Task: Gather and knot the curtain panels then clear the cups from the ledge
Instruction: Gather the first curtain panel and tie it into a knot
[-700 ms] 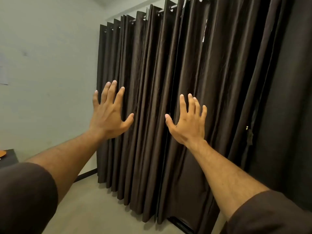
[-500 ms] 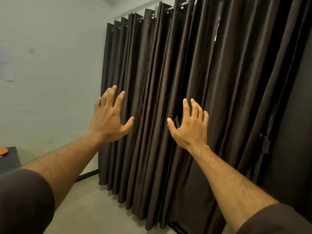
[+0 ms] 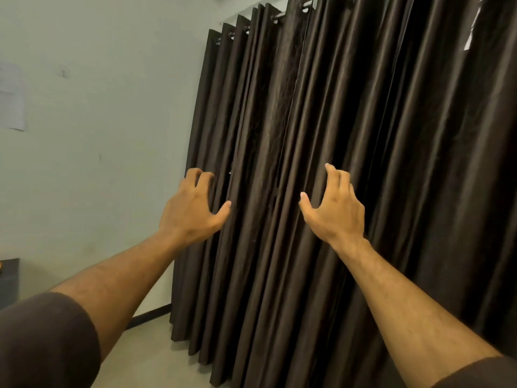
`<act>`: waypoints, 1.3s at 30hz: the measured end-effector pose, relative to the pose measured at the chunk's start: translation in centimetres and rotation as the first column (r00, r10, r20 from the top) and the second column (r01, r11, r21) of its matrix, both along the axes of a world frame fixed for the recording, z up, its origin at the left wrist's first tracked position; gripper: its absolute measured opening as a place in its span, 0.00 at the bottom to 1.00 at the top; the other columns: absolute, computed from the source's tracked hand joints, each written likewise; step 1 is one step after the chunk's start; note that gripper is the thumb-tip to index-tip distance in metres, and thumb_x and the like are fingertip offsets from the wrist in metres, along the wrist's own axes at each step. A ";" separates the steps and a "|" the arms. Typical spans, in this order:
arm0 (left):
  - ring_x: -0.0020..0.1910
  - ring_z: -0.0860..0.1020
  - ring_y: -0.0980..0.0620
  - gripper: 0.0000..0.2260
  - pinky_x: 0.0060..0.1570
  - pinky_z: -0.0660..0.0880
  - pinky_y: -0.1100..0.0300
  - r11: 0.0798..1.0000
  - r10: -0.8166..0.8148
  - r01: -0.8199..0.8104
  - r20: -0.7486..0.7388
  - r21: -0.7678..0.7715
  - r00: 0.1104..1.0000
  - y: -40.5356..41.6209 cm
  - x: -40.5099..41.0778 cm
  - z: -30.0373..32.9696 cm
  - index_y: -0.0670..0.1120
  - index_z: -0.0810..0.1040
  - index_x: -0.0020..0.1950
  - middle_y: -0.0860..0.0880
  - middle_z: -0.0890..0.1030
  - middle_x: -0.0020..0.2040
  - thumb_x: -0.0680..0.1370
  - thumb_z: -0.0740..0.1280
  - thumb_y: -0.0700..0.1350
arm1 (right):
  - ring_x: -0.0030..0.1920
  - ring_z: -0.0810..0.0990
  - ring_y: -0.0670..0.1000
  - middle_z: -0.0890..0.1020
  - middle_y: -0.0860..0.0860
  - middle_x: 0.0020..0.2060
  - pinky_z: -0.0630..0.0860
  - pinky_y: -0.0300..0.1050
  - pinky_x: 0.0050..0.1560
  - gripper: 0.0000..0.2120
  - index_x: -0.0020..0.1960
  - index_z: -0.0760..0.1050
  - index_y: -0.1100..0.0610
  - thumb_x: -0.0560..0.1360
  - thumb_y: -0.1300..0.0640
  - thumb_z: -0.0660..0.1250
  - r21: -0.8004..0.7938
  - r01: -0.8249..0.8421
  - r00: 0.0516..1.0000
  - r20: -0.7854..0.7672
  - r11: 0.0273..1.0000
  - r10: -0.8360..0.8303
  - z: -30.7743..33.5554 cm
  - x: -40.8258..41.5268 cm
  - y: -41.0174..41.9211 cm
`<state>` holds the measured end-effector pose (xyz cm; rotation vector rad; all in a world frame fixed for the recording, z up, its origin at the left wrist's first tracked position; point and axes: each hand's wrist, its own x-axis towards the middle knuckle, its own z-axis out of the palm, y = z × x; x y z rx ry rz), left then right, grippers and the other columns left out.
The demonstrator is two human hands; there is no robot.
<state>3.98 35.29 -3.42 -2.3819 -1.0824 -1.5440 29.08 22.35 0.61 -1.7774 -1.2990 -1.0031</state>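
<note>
Dark brown curtain panels [image 3: 279, 135] hang in deep vertical folds from a rod [image 3: 277, 15] and reach the floor. My left hand [image 3: 193, 211] is at the curtain's left edge, fingers curled over the outermost folds, thumb apart. My right hand [image 3: 333, 208] is about a forearm's width to the right, fingers bent into a fold, thumb spread. Neither hand has closed around the fabric. No cups or ledge are visible; the curtain covers whatever lies behind it.
A pale green wall [image 3: 98, 135] lies left of the curtain, with a paper sheet [image 3: 11, 99] stuck on it. A dark table corner [image 3: 9, 278] shows at the far left. The light floor [image 3: 145, 357] runs below with a black skirting strip [image 3: 148, 316].
Both hands went from flat with straight fingers to curled, clawing into the curtain folds. The view has shifted left, so the curtain sits further right in the frame.
</note>
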 end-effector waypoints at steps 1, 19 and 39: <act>0.59 0.77 0.45 0.31 0.49 0.82 0.47 1.000 0.006 -0.006 0.005 -0.008 1.000 2.4 0.4 0.1 0.44 0.68 0.72 0.46 0.68 0.69 0.76 0.67 0.62 | 0.59 0.79 0.54 0.71 0.54 0.69 0.75 0.45 0.43 0.37 0.78 0.61 0.57 0.77 0.40 0.67 0.009 -0.006 1.000 -0.005 1.000 0.006 0.2 0.4 2.4; 0.56 0.79 0.48 0.32 0.51 0.79 0.55 0.987 0.085 -0.093 -0.062 -0.128 0.994 41.5 8.3 -1.6 0.47 0.66 0.75 0.47 0.69 0.72 0.77 0.68 0.61 | 0.55 0.82 0.55 0.72 0.55 0.70 0.72 0.46 0.42 0.37 0.80 0.59 0.56 0.78 0.39 0.66 0.024 -0.170 0.984 -0.053 0.985 0.171 0.0 8.7 46.1; 0.69 0.73 0.44 0.35 0.63 0.76 0.50 0.999 0.007 -0.008 0.054 0.035 0.999 85.1 12.3 9.8 0.45 0.63 0.78 0.46 0.64 0.78 0.77 0.69 0.60 | 0.56 0.82 0.51 0.73 0.52 0.70 0.77 0.45 0.47 0.37 0.80 0.58 0.55 0.79 0.38 0.65 0.176 -0.195 0.981 0.027 0.965 0.194 9.3 8.2 87.1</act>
